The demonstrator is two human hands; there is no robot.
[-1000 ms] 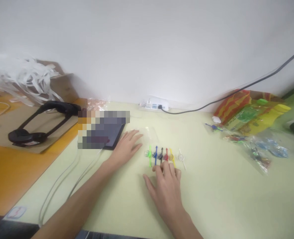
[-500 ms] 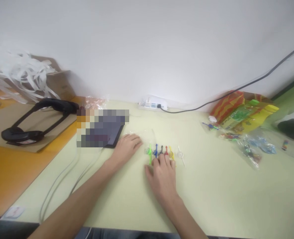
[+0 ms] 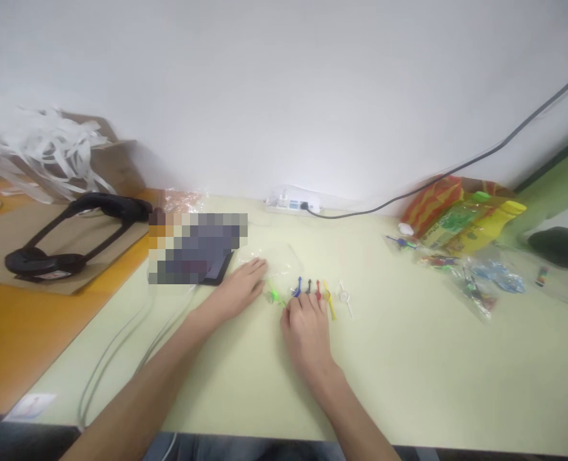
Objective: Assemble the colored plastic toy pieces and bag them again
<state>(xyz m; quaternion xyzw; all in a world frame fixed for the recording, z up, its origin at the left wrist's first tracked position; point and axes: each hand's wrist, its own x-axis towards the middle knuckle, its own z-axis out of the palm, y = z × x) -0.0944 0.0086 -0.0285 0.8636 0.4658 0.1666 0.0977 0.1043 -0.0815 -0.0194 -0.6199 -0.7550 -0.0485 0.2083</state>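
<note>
Small plastic arrow spinners with round discs lie side by side in a row: blue [image 3: 298, 287], black [image 3: 309, 286], red [image 3: 318, 289], yellow [image 3: 330, 301] and white [image 3: 344, 296]. At the left end, a green arrow spinner [image 3: 275, 295] is tilted, its lower end at the thumb and index finger of my right hand [image 3: 307, 323]. That hand's fingers are curled down, covering the lower ends of several spinners. My left hand [image 3: 240, 285] lies flat with fingers stretched out, touching or beside a clear plastic bag [image 3: 278, 259]. It holds nothing visible.
Left of my hands is a dark tablet [image 3: 211, 272], partly pixelated, with cables. A black headband-like device [image 3: 105, 205] lies on cardboard further left. A power strip [image 3: 293, 203] stands by the wall. Bagged small parts [image 3: 478, 291] and colourful packets [image 3: 485, 224] are at the right.
My right hand has shifted slightly left. The green spinner has gone from upright in the row to tilted and further left; the yellow one shows more fully. My left hand has moved slightly left.
</note>
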